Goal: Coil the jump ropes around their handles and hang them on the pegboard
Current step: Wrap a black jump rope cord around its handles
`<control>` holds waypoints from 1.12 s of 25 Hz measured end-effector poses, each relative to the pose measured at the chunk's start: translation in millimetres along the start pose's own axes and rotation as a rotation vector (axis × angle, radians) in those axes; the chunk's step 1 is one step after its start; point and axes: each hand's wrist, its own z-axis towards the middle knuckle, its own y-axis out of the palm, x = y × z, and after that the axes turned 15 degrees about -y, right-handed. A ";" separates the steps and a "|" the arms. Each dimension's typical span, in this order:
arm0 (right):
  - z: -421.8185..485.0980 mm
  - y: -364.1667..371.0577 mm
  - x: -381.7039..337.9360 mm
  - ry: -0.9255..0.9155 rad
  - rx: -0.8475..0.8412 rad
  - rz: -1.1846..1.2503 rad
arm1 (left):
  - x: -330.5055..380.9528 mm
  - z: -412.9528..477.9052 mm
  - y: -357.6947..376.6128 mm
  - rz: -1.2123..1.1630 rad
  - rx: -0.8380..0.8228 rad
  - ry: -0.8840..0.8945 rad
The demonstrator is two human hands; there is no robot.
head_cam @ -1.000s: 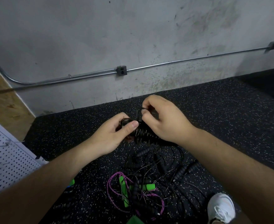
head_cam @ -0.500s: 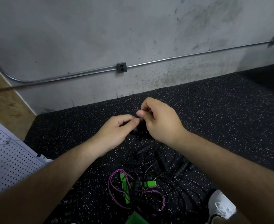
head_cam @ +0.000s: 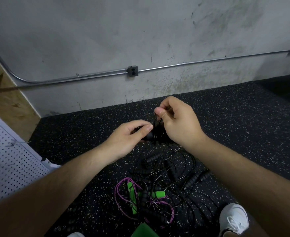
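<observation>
Left hand: my fingers are curled round the black handles of one jump rope, with the thumb laid along the top and its tip pressed against the bundle. Right hand: my thumb and forefinger pinch a loop of the thin black cord just above those handles, and my other fingers are curled in behind. The two hands are close together, raised above the floor, with strands of cord running down between them onto the handles. How many turns lie round the handles I cannot tell; the bundle is too dark.

Below my forearms, a pile of jump ropes lies tangled on the speckled black floor: black ribbed handles, thin black cords, and a purple rope looped round two green handles. A white shoe sits just right of the pile.

At the left edge, the white pegboard leans down to the floor. Ahead, the grey wall carries a metal conduit and one outlet.
</observation>
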 end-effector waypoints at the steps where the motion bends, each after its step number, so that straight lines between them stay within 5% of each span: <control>1: 1.4 1.0 0.8 0.025 -0.022 -0.012 | 0.2 -1.5 -1.4 0.018 0.004 0.011; 6: 4.6 1.8 5.9 0.057 -0.159 0.103 | 1.3 -6.9 -9.3 0.009 0.119 0.113; 8: 3.6 -1.2 8.8 -0.030 -0.204 -0.026 | 0.9 -4.2 -18.4 -0.019 0.183 0.144; 11: -0.6 3.7 1.1 -0.032 -0.050 -0.299 | -4.7 0.1 -30.0 -0.076 0.279 0.166; 14: -2.7 23.5 -16.4 0.349 -0.105 0.094 | -10.6 2.8 -31.2 -0.095 0.324 0.174; 16: -5.4 38.2 -16.6 0.429 -0.083 0.304 | -12.1 3.1 -31.4 -0.089 0.287 0.179; 25: -3.1 45.4 -13.7 0.245 -0.090 0.234 | -2.4 -6.6 -43.5 -0.152 0.299 0.096; 28: -1.1 51.7 -9.5 0.163 -0.180 0.220 | -4.5 -2.2 -65.7 0.111 0.449 0.093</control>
